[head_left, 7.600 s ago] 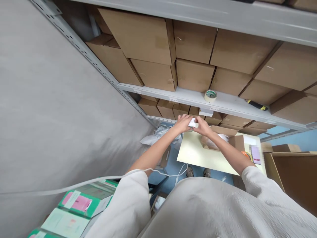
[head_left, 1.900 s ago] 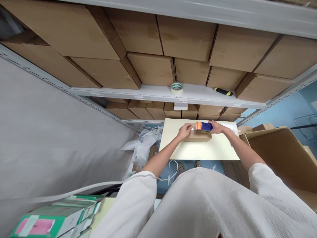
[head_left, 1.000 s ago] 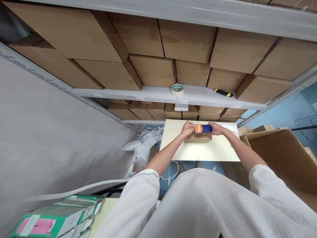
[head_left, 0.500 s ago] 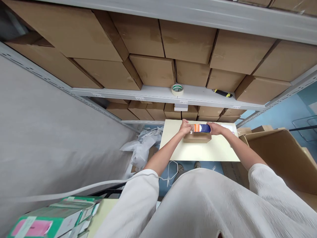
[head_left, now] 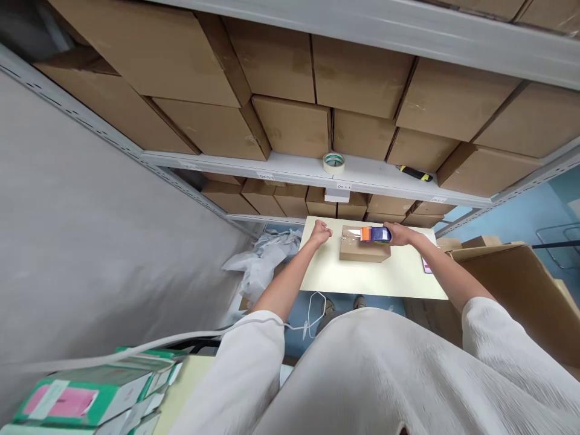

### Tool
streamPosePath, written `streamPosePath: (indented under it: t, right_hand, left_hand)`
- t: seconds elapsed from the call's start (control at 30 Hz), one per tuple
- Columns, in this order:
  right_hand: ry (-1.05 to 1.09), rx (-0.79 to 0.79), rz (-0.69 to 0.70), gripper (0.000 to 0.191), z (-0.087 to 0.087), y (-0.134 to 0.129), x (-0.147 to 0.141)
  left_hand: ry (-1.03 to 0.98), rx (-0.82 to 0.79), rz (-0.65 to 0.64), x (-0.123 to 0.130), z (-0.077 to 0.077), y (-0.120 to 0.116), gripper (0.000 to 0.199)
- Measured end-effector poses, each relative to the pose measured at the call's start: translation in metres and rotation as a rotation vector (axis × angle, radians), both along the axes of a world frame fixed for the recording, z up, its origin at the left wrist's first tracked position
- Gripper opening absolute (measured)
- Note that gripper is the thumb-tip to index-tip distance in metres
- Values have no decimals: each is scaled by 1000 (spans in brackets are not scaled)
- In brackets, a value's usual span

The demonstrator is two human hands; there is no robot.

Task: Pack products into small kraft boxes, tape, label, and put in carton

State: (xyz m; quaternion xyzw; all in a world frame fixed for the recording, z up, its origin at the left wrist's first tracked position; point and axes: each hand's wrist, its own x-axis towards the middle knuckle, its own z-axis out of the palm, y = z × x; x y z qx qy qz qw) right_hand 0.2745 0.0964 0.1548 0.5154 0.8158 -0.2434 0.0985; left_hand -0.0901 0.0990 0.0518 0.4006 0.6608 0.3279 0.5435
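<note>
A closed cardboard box (head_left: pixel 364 252) lies on the cream tabletop (head_left: pixel 362 281), with shiny clear tape across the left part of its top. My right hand (head_left: pixel 397 234) is wrapped round the end of a dark blue and orange tape dispenser (head_left: pixel 375 234), which sits on the box's top. Left of the box and apart from it, my left hand (head_left: pixel 321 232) hovers over the tabletop, its fingers curled in with nothing visible in them.
Ahead, a metal shelf (head_left: pixel 299 175) bears cardboard boxes, a tape roll (head_left: pixel 334 162) and a black-yellow cutter (head_left: pixel 415 173). A phone (head_left: pixel 426 266) lies at the tabletop's right. An open carton (head_left: pixel 516 284) stands right; plastic wrapping (head_left: pixel 263 263) and a white cable (head_left: pixel 194 335) are left.
My left hand has come away from the box and moved left. The dispenser remains in my right hand on the box. The phone shows more clearly, and the view has shifted slightly.
</note>
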Motion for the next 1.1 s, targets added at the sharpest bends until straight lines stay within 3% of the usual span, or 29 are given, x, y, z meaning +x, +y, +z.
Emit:
streamPosePath:
  t: [0.23,0.43,0.7,1.1]
  right_hand:
    - [-64,46,20,41,4,-1,-19]
    - [-106,67,27,41,4,-1,-28]
    - [-120,96,47,38,6,-3,-34]
    - [-146,93,25,38,13,-6,-43]
  left_hand:
    - [-8,9,59,-2,-24,-7,52]
    - [-23,-1,37,-3,-41,-6,51]
    - [24,-38,14,15,-67,-7,47]
    - [64,-35,-23,45,-77,-11,61]
